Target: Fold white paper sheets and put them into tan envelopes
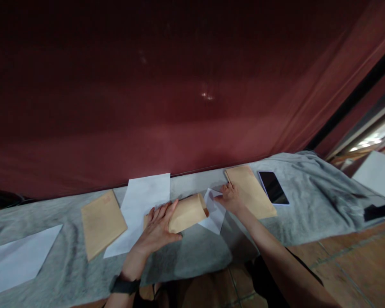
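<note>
Beneath the left grip lies an open-mouthed brown envelope.

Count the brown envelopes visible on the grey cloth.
3 that can be told apart: a left envelope, a middle envelope under the left hand, and a right envelope by the right hand. Others may be hidden beneath.

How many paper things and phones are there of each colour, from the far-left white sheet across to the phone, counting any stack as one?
White: 3 (far-left sheet, middle sheet, smaller piece)
Brown: 3 (left envelope, envelope under the left hand, right envelope)
Dark-screened: 1 (phone)
Total: 7
</note>
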`<state>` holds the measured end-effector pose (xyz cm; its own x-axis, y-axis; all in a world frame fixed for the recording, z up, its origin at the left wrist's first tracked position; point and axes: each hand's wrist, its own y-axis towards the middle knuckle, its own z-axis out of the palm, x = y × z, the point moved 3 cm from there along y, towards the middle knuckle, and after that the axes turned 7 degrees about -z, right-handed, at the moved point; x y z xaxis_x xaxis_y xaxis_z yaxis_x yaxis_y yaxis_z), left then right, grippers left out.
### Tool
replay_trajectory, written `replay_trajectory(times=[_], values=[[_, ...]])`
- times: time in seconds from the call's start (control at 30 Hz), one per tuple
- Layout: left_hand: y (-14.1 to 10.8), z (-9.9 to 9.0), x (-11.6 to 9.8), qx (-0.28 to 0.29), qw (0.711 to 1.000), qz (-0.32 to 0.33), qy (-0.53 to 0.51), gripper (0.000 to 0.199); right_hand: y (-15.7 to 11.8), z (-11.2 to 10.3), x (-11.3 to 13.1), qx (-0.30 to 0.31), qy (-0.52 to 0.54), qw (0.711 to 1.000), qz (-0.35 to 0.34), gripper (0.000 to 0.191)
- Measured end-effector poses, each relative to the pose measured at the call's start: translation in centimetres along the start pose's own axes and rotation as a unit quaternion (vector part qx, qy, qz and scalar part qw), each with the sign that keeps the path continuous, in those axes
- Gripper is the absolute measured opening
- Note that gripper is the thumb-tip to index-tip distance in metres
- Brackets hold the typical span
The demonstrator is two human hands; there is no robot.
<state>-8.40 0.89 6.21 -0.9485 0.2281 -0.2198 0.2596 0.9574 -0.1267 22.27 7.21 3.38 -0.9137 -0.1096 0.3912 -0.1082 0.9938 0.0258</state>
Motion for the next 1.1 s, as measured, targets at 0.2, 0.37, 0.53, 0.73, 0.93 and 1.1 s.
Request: replay_trajectory(times=[0.2, 0.37, 0.53, 0.73, 0.93, 1.1], values=[[0.1, -0.2, 0.2, 0.005, 1.000, -0.011, 0.003, 0.112, 0.0, -0.6, -0.7, 0.022, 0.039, 0.999, -0.010, 0.020], [0.2, -0.2, 0.1, 0.006, 1.000, -0.010, 0.003, 0.112, -1.0, -0.9, -0.6, 0.047, 0.061, 0.997, -0.003, 0.020], [0.3, -0.1, 0.3, 0.023, 0.999, -0.028, 0.012, 0.112, -2.1, -0.8, 1.0, 0.089, 0.048, 0.995, 0.019, 0.035], [0.4, 0.1, 0.5, 0.021, 0.999, -0.028, 0.008, 0.114, -2.6, -1.7, 2.3, 0.133, 0.060, 0.989, 0.023, 0.012], [0.4, -0.1, 0.3, 0.025, 0.999, -0.040, 0.004, 0.114, -3.3, -2.1, 3.1, 0.118, 0.071, 0.990, 0.007, 0.027], [0.3, -0.2, 1.4, -0.002, 0.999, -0.044, 0.011, 0.113, -4.4, -0.8, 4.5, 0.102, -0.016, 0.994, 0.020, 0.056]])
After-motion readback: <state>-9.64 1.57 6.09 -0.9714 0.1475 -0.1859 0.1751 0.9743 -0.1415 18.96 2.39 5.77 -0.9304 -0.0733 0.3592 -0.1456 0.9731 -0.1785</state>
